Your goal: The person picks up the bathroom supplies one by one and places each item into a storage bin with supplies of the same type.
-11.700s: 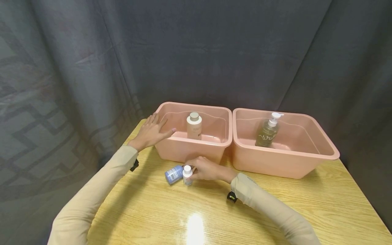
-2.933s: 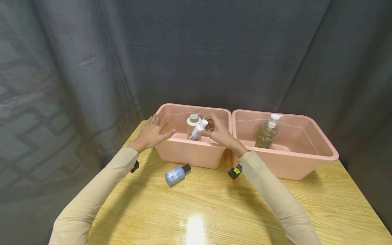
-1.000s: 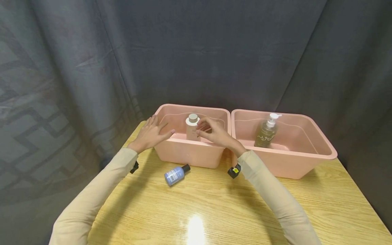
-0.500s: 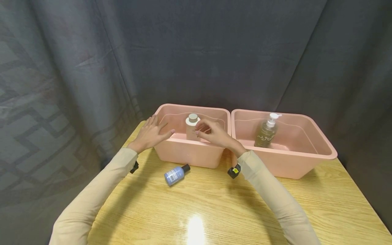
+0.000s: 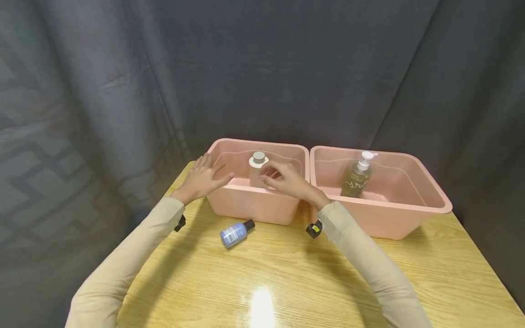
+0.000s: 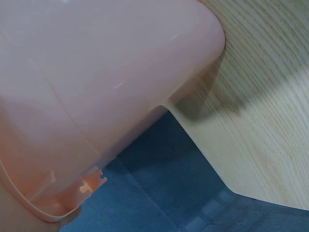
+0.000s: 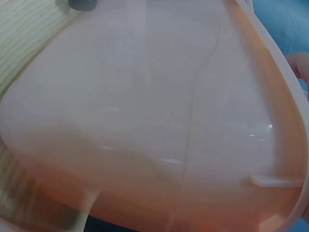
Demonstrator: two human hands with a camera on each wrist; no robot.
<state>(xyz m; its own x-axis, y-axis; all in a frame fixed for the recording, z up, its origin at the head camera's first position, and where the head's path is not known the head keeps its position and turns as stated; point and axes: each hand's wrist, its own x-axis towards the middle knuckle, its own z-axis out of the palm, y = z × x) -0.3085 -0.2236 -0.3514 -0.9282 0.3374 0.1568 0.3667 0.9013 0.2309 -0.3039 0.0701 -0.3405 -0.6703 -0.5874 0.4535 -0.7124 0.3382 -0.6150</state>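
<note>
My left hand (image 5: 201,179) rests with spread fingers on the left rim of the left pink tub (image 5: 254,200). Over that tub's front rim reaches my right hand (image 5: 289,181), its fingers loosely bent and nothing visible between thumb and fingertips. Just beyond these fingertips a cream bottle with a grey cap (image 5: 258,166) stands upright inside the tub, partly covered by the hand. The small white bottle cannot be seen; the hand and front wall hide part of the tub's floor. A blue bottle with a black cap (image 5: 234,234) lies on its side on the table in front.
A second pink tub (image 5: 381,218) stands close against the right side of the first. Inside it is a greenish pump bottle (image 5: 356,180) with a white pump head. Both tubs sit on a wooden table (image 5: 311,282) before a dark grey curtain (image 5: 279,73).
My right hand picked the small white bottle off the table, carried it into the left tub, and now shows no bottle. Over the last second its fingers shifted slightly left. My left hand stayed put.
</note>
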